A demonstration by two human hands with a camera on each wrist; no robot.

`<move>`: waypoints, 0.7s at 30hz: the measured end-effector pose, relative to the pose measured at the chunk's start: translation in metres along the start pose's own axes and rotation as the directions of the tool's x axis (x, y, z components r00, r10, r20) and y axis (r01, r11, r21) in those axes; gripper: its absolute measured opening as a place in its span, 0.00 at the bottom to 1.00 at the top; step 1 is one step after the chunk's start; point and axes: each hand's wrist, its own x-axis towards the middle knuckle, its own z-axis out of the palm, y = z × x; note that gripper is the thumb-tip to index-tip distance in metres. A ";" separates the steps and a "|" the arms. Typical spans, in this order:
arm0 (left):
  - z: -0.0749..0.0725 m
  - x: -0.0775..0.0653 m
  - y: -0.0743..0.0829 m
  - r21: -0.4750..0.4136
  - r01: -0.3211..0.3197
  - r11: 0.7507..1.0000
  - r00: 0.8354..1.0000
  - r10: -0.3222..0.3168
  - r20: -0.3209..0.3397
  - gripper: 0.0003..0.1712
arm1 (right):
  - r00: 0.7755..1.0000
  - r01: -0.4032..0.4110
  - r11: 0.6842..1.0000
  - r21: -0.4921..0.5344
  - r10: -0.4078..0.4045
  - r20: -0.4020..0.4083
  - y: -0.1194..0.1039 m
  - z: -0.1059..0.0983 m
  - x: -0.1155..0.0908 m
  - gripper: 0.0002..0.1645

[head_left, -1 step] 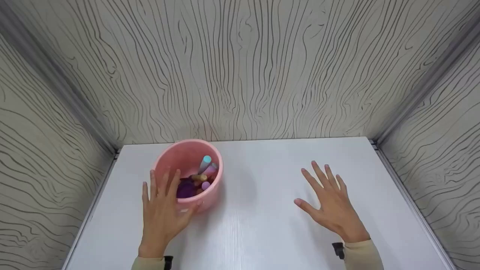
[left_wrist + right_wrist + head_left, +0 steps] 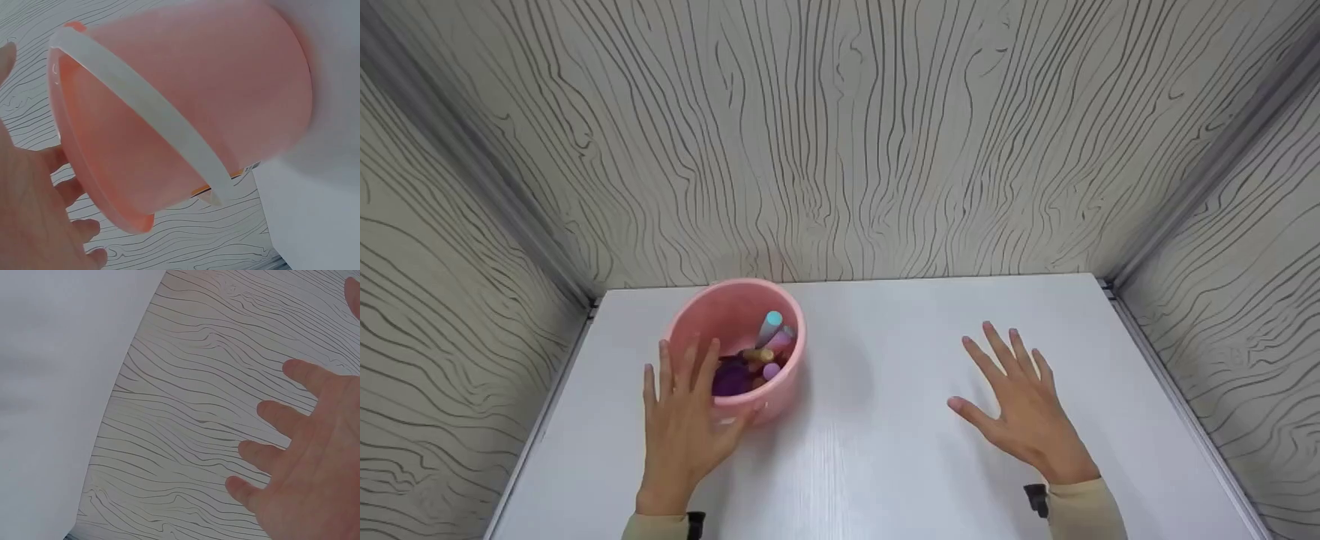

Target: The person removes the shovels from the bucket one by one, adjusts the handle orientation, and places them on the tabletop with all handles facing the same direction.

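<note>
A pink bucket (image 2: 784, 399) stands upright on the left part of the white table, its white handle (image 2: 147, 107) hanging down the side in the left wrist view. Inside it lie several small things, among them a cylinder with a light blue end (image 2: 773, 320), a dark purple round piece (image 2: 730, 380) and a gold-coloured piece (image 2: 763, 355). My left hand (image 2: 684, 431), fingers spread, hovers at the bucket's near left rim and overlaps it in the head view, holding nothing. Over the table's right part, my right hand (image 2: 1027, 420) is spread with nothing in it.
The white table (image 2: 885, 360) is bounded by wood-grain patterned panels (image 2: 840, 150) at the back and both sides. Grey metal strips (image 2: 1185, 180) run along the corners. A dark band piece (image 2: 1036, 500) shows at the right wrist, beside the beige sleeve (image 2: 1086, 510).
</note>
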 end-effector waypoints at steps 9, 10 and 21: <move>-0.003 0.008 -0.005 -0.119 0.098 0.988 0.995 -0.095 0.029 0.47 | 0.998 0.056 0.997 -0.045 -0.056 0.006 -0.014 -0.007 0.018 0.52; -0.003 0.010 -0.006 -0.152 0.113 0.982 0.994 -0.110 0.025 0.45 | 0.997 0.075 0.996 -0.056 -0.075 -0.002 -0.018 -0.007 0.023 0.52; 0.008 0.038 -0.021 -0.353 0.430 0.831 0.902 -0.408 0.139 0.37 | 0.941 0.337 0.930 -0.147 -0.339 0.009 -0.084 -0.002 0.086 0.37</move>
